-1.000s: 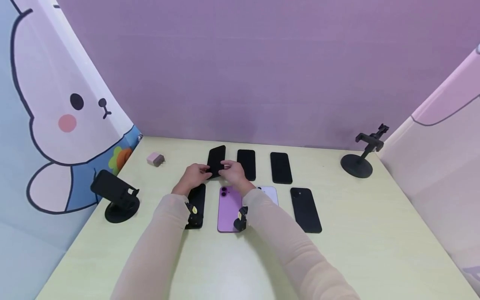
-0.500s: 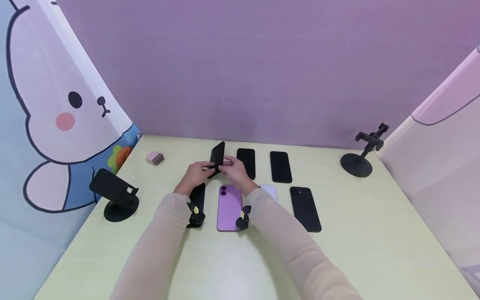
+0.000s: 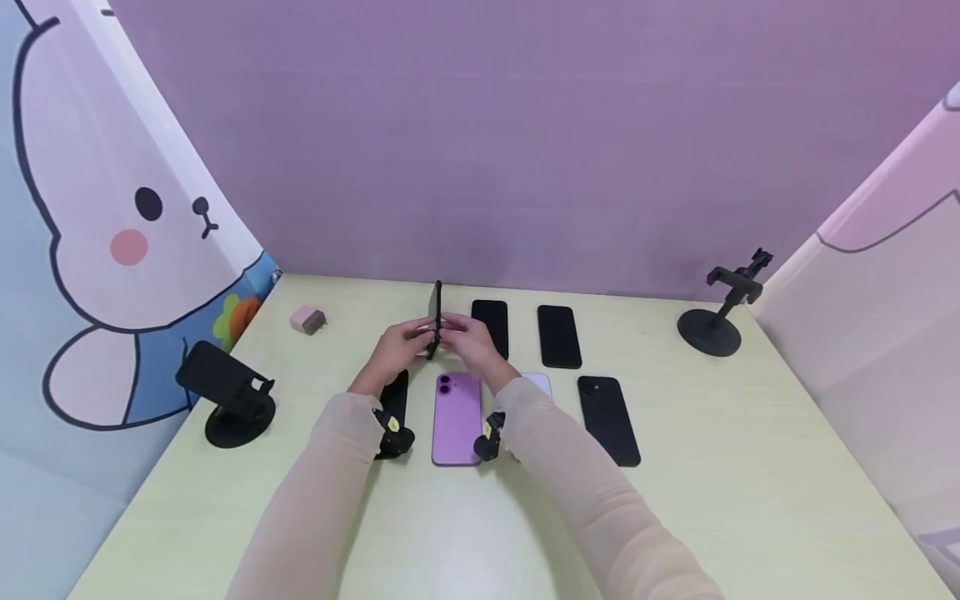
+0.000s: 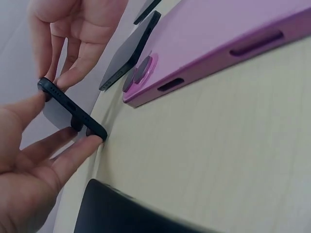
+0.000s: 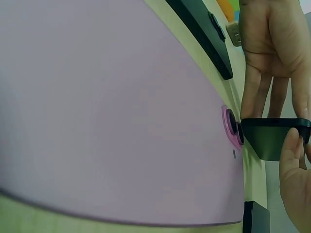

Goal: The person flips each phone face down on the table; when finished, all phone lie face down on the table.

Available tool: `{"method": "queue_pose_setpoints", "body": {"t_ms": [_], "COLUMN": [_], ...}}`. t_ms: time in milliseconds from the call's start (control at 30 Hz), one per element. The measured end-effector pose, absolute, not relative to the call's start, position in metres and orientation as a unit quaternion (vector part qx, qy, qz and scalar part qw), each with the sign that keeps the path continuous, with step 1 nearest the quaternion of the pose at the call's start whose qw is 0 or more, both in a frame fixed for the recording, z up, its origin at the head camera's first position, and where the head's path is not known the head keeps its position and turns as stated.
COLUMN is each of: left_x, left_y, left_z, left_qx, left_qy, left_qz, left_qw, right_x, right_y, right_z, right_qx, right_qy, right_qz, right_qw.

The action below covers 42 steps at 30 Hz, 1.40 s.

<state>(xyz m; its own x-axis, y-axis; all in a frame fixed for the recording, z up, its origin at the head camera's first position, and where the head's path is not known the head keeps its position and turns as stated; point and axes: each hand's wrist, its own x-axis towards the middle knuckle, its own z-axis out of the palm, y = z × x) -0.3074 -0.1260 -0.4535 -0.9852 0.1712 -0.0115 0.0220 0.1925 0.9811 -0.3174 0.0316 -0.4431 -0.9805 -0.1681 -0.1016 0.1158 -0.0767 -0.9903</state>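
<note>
In the head view both hands hold a black phone [image 3: 434, 325] on its long edge, seen nearly side-on, behind the purple phone [image 3: 456, 421]. The left hand [image 3: 392, 354] grips it from the left; in the left wrist view, the thumb and fingers of that left hand [image 4: 36, 167] span the phone's lower end [image 4: 73, 110], where a charging port shows. From the other side the right hand [image 3: 474, 342] pinches it; in the right wrist view, the right hand's thumb [image 5: 290, 150] lies against its broad dark face.
Black phones lie at the back [image 3: 558, 337], at the right [image 3: 609, 421] and partly under the left wrist [image 3: 395, 396]. A pale phone [image 3: 540, 382] shows beside the right sleeve. Stands sit left [image 3: 240, 417] and right [image 3: 708, 332]; a pink charger [image 3: 307, 320] is back left.
The held black phone has turned from showing its broad dark face to standing nearly edge-on. Both hands have shifted slightly with it; the other phones stay put.
</note>
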Motion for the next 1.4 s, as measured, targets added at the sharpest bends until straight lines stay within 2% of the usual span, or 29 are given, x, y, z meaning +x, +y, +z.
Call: {"method": "queue_pose_setpoints", "body": {"t_ms": [433,833,1133,1400], "left_x": [-0.308,-0.308,-0.307,-0.306], "left_y": [-0.127,-0.129,-0.142,-0.154], "left_z": [-0.458,-0.452,-0.45,-0.449], "left_qx": [0.048,0.047,0.056,0.058], "left_qy": [0.725,0.734,0.822,0.894], "left_qz": [0.685,0.677,0.567,0.443], "left_qw": [0.051,0.027,-0.023,-0.039], "right_x": [-0.314,-0.31,-0.308,-0.309], "right_y": [0.027,0.027,0.019,0.018], "right_z": [-0.44,-0.448,-0.45,-0.453], "right_qx": [-0.051,-0.091,-0.071,-0.067], "right_qy": [0.688,0.795,0.817,0.857], "right_qz": [-0.719,-0.591,-0.561,-0.502], "right_qw": [0.082,0.102,0.118,0.096]}}
